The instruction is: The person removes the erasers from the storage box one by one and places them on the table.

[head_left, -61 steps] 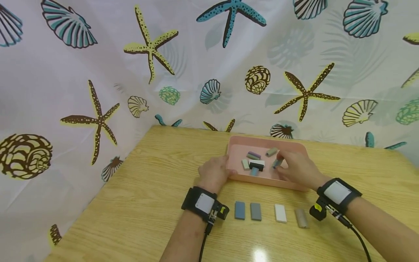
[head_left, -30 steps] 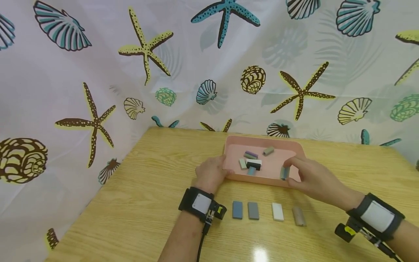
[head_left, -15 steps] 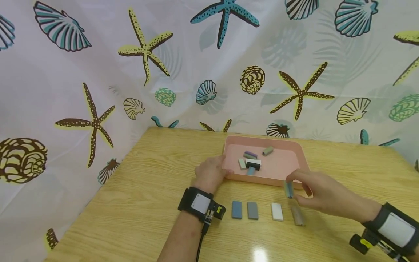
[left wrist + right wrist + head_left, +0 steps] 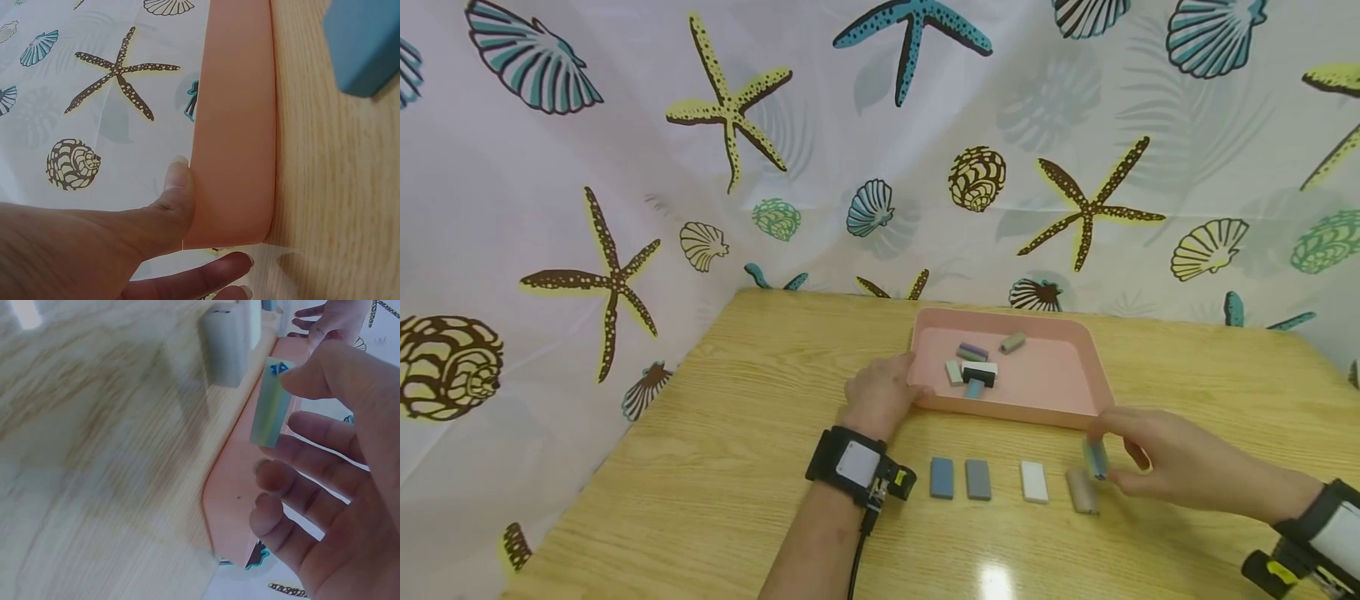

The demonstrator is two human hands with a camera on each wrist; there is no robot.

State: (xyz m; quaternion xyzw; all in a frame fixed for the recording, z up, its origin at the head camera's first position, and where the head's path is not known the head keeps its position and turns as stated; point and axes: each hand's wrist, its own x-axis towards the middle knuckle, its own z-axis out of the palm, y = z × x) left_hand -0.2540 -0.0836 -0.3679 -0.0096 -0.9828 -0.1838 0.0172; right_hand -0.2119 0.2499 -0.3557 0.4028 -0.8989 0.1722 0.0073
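My right hand (image 4: 1180, 458) pinches a small striped eraser (image 4: 1095, 458) between thumb and fingers, just off the tray's near right corner. Pale green with a yellow stripe, the eraser has blue marks on its end (image 4: 279, 368) in the right wrist view. My left hand (image 4: 880, 396) holds the near left corner of the pink tray (image 4: 1015, 411), thumb on the rim and other fingers outside. Inside lie a white eraser with a black band (image 4: 979, 375), a purple-and-green piece (image 4: 973, 352), a pale piece (image 4: 954, 372) and a grey-green piece (image 4: 1012, 342).
In front of the tray a row lies on the wooden table (image 4: 760, 433): a blue block (image 4: 942, 477), a grey block (image 4: 978, 480), a white block (image 4: 1033, 482) and a taupe rounded block (image 4: 1082, 490). A shell-patterned cloth (image 4: 820, 150) hangs behind and at the left.
My right hand has carried the striped eraser out of the tray, toward me and to the right, beside the taupe block. The left hand keeps its place on the tray.
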